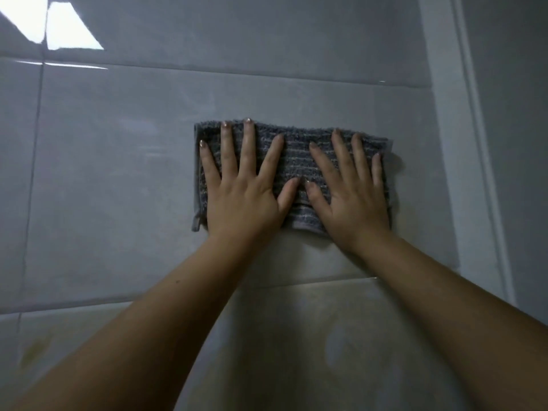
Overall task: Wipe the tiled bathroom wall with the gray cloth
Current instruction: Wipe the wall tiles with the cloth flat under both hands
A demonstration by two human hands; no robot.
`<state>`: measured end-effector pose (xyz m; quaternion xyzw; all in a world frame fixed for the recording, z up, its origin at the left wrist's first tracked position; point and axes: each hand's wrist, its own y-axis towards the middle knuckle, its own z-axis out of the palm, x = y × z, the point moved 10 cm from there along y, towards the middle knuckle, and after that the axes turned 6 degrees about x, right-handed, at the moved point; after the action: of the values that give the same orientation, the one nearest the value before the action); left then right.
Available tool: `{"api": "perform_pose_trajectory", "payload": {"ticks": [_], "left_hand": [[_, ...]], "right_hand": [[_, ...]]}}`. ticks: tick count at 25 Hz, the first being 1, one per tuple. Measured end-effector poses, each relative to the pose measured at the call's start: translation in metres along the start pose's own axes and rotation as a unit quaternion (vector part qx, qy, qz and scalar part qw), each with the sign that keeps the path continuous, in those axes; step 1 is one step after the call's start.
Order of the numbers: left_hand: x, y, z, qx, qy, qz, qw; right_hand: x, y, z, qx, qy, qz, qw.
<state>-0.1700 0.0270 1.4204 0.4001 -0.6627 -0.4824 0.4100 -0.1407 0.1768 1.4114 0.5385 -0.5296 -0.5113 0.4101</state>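
A glossy tiled wall [118,173] of large pale gray tiles, crossed by thin grout lines, carries a folded gray cloth [296,161] pressed flat against one tile. A left hand [243,191] and a right hand [353,197], fingers spread, lie side by side on the cloth.

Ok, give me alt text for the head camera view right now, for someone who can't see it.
Both hands press a folded gray cloth flat against a glossy tiled wall, left hand and right hand side by side with fingers spread. A pale vertical frame runs down the right, and a bright reflection shines at upper left.
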Motion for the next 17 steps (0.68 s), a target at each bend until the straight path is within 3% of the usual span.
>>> {"api": "perform_pose_trajectory", "payload": {"ticks": [5, 12, 17], "left_hand": [[-0.024, -0.076, 0.012, -0.002, 0.018, 0.050, 0.999], [-0.039, 0.002, 0.011, 0.008, 0.008, -0.004, 1.000], [-0.066, -0.044, 0.020, 0.004, 0.009, 0.040, 0.999]], "right_hand": [[0.009, -0.069, 0.007, 0.008, -0.012, -0.034, 0.999], [-0.041, -0.004, 0.001, 0.042, -0.007, -0.015, 0.999], [-0.050, -0.061, 0.004, 0.031, -0.006, 0.009, 0.999]]}}
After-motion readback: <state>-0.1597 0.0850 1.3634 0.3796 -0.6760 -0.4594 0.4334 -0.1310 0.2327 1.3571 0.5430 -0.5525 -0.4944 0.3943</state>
